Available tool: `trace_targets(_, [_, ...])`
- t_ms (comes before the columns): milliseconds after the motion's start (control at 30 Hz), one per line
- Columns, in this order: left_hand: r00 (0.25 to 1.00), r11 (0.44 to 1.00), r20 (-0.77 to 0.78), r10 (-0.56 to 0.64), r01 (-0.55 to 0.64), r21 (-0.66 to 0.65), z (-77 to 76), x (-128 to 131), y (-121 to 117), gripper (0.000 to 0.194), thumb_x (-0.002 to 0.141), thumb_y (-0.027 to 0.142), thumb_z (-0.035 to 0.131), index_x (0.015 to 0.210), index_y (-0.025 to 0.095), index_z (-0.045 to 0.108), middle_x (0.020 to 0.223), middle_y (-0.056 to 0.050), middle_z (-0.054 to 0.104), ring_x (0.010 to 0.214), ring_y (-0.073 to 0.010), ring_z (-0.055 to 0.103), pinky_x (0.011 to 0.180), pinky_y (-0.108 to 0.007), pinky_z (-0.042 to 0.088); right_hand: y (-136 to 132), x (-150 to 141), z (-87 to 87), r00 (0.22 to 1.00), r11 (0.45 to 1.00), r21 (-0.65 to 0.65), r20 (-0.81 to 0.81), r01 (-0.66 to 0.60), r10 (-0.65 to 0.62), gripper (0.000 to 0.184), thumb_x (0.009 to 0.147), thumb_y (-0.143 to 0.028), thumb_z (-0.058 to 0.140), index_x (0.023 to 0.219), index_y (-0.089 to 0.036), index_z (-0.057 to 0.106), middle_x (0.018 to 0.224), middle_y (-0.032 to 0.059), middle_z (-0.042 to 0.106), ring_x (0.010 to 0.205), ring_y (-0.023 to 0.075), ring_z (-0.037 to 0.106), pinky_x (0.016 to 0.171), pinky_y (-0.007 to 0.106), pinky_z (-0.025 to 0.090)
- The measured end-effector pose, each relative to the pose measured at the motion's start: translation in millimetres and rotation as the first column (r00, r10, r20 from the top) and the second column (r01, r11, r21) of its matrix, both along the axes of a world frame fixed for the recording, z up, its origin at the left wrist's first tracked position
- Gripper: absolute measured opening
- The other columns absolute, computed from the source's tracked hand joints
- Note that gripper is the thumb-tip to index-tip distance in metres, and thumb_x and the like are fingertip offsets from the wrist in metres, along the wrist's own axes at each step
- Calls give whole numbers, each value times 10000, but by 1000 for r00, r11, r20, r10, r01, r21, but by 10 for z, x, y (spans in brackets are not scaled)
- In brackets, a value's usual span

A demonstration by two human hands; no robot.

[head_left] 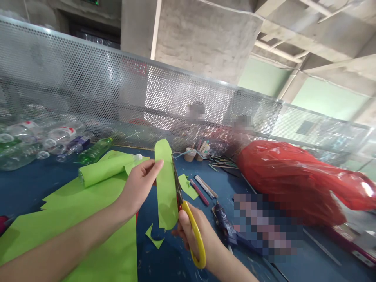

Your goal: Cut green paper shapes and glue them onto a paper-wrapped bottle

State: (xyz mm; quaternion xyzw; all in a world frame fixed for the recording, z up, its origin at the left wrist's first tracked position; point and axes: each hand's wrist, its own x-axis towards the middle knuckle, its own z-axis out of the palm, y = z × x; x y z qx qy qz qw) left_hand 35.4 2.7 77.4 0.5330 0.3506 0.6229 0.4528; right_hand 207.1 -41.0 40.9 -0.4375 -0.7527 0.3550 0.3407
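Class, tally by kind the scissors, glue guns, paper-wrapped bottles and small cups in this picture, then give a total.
Yellow-handled metal scissors: 1
Dark blue glue gun: 1
Clear plastic bottle wrapped in bright green paper: 1
Small brownish cups holding slim items: 2
Total: 5

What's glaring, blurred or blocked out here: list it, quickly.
Head view: glare on the red plastic bag and perforated metal screen; in the head view, bottles at the left look smeared; in the head view, square pixelation hides a patch beside the glue gun, while the scissors look fairly clear.
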Motion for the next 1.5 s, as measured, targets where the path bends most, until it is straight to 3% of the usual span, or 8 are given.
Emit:
trace_targets(100, [997,997,35,-68,69,-32,-26,-11,32,301,789,480,617,888,201,670,668,12,649,583,-155,585,575,-279,483,-22,17,29,995,995,87,91,-53,45,451,932,-598,232,766,-213,398,561,-31,457,472,111,429,468,232,394])
trace_targets(267, [998,998,-45,-53,51,-30,-68,-4,34,282,786,474,621,817,199,674,648,16,644,566,-153,582,587,-281,486,-51,39,115,980,972,220,196,-83,40,351,969,-461,235,880,-194,445,790,56,572,664,162,520,638,288,439])
trace_targets(533, [991,1000,-137,-4,1,-24,-60,54,-43,374,767,552,590,647,199,619,531,24,562,520,-150,536,499,-256,413,-66,40,145,991,974,224,135,-38,8,360,978,-445,232,802,-204,433,677,0,482,611,148,454,611,280,408])
trace_targets(700, [990,999,-139,-14,7,-51,-60,70,-71,393,782,561,569,634,197,566,546,33,535,516,-131,497,499,-242,399,-54,39,118,991,978,210,132,-19,-9,386,970,-481,228,854,-194,460,685,6,479,653,164,476,636,295,411])
trace_targets(933, [992,997,-117,-42,34,-71,-61,85,-81,410,791,568,558,618,197,536,520,47,473,484,-117,447,484,-236,374,-16,50,14,994,987,162,101,22,-38,435,947,-557,255,754,-216,443,625,-4,465,656,175,509,648,287,436])
trace_targets(1133, [994,994,-83,-69,61,-93,-60,96,-101,394,787,561,571,651,192,578,555,32,531,506,-123,479,504,-239,400,9,24,-9,1000,993,118,6,4,-5,551,914,-647,220,926,-179,510,857,61,597,731,177,535,684,283,448])
trace_targets(1500, [992,985,12,-123,124,-121,-35,115,-125,370,782,541,591,648,197,566,564,36,533,509,-127,502,529,-249,432,-1,-2,4,998,997,53,-23,59,-57,622,867,-711,249,890,-173,559,725,43,587,597,156,520,520,246,414])
